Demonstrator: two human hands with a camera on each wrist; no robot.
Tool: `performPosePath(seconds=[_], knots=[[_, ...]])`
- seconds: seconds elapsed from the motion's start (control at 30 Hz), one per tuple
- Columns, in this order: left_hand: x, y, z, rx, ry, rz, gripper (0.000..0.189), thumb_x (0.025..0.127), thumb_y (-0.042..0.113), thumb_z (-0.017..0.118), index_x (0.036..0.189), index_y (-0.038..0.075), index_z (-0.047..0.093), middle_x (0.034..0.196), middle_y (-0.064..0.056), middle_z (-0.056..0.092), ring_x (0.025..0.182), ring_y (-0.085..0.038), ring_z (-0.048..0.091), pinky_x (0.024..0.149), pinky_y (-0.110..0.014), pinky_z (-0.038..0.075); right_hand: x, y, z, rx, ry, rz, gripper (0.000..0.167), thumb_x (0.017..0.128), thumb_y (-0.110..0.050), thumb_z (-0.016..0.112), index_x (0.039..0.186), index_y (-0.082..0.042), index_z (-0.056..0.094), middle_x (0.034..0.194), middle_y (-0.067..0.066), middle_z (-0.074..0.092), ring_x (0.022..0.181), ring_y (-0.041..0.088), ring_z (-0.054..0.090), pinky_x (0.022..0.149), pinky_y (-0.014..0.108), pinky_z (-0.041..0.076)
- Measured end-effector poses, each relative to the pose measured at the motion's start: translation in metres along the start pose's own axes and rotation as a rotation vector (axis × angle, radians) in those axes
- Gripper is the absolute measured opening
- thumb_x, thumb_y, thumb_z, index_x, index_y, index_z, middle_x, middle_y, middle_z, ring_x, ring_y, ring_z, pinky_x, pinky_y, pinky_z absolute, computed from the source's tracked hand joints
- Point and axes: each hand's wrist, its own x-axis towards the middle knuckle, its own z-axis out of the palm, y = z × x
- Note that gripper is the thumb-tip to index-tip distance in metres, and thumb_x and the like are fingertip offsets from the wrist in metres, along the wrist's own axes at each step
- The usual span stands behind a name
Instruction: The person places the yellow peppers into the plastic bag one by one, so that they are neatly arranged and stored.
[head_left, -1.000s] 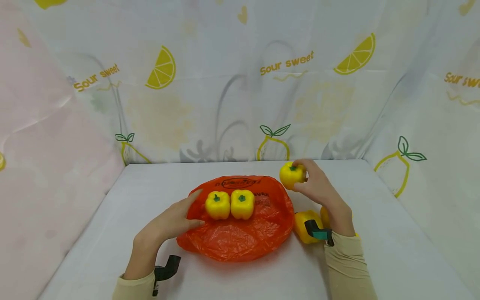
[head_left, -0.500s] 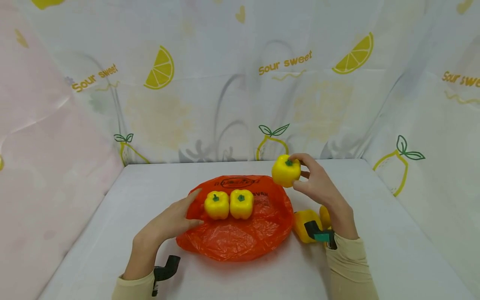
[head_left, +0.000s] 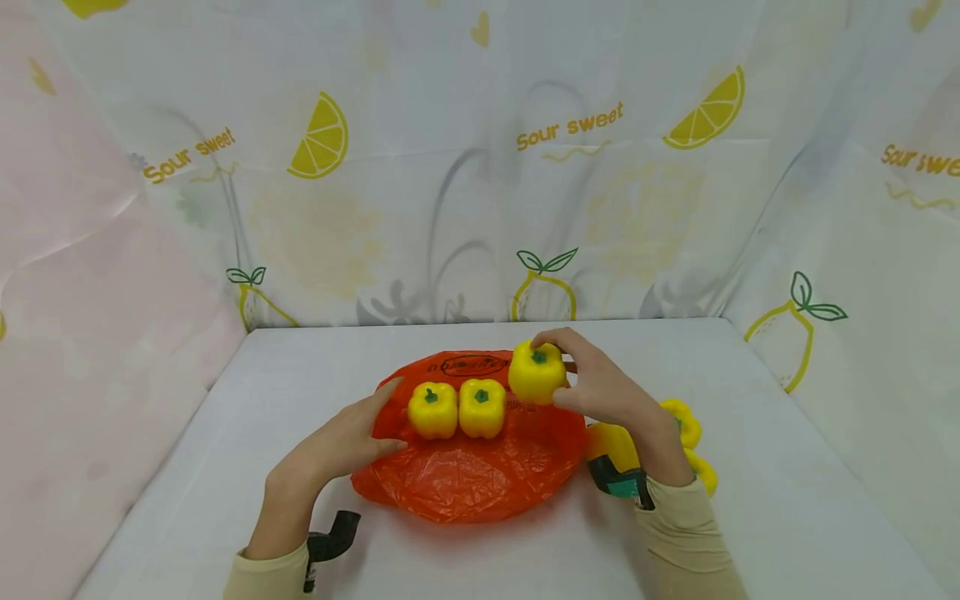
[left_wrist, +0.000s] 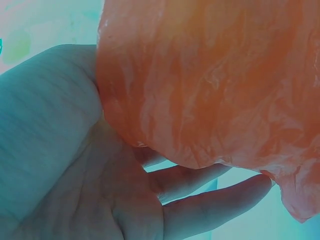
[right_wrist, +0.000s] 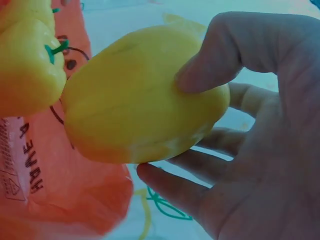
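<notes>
A person's left hand (head_left: 337,443) is extended, thumb and fingers parted. The right hand (head_left: 604,385) curls in a grip.

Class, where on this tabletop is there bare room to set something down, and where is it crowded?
Bare tabletop lies left of the left hand, in front of the red plastic bag between the sleeves, and right of the loose yellow bell peppers. Crowded: the bag, where two peppers stand and the right hand holds a third, and around the loose peppers.

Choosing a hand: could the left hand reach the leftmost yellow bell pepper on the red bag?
Probably yes: the left hand is near the leftmost yellow bell pepper, with nothing standing between them.
</notes>
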Motion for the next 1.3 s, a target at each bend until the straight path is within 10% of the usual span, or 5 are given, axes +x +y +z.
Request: performPosePath(seconds=[0.77,1.3], knots=[[0.003,-0.003,0.004,-0.006,0.001,-0.022,0.087,0.09,0.025,0.073,0.16,0.019,0.021,0.159,-0.014,0.037,0.145,-0.04,0.036,0.113,-0.063,0.036,0.008,0.026,0.028,-0.164,-0.177,0.084,0.035,0.072,0.006,0.059,0.102,-0.01,0.053,0.104,0.006,0.055,0.099,0.023,0.05,0.085,0.035,0.042],[0.002,-0.001,0.004,0.005,-0.008,-0.016,0.085,0.09,0.026,0.072,0.159,0.019,0.023,0.159,-0.015,0.036,0.145,-0.041,0.035,0.114,-0.064,0.034,0.0,0.022,0.017,-0.25,-0.148,0.202,0.02,0.086,-0.003,0.067,0.104,-0.011,0.063,0.105,0.005,0.063,0.1,0.023,0.054,0.09,0.04,0.05]])
